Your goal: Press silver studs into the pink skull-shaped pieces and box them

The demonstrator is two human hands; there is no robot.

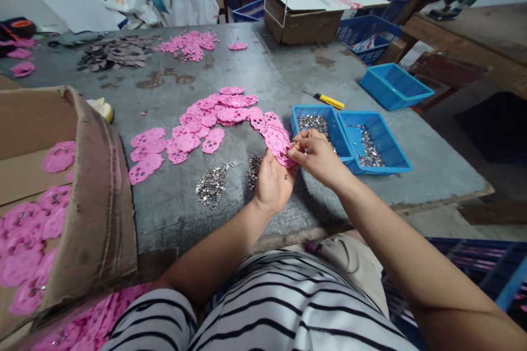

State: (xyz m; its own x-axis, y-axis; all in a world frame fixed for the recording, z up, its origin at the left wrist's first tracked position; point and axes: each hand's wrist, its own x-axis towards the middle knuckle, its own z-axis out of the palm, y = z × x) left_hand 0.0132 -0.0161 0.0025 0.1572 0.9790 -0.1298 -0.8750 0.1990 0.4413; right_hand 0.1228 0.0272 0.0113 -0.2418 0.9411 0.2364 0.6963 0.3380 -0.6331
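Observation:
My left hand (272, 184) is turned palm up near the table's front edge, its thumb against a pink plastic piece (278, 141) with holes in it. A tiny metal part (285, 176) rests on that palm. From the right, my right hand (318, 154) pinches at the lower edge of the same piece; whatever is between its fingertips is too small to make out. More pink plastic pieces (233, 115) lie in an overlapping arc beyond my hands. Small metal parts form a pile (213, 184) left of my left hand, and a second pile (253, 170) is partly hidden behind it.
Two blue trays (347, 160) (405, 167) of metal parts stand right of my hands, near a yellow-handled screwdriver (329, 101). Another blue tray (395, 85) sits at the right edge. At left, a cardboard box (96, 186) holds pink pieces. Grey pieces (117, 53) lie farther back.

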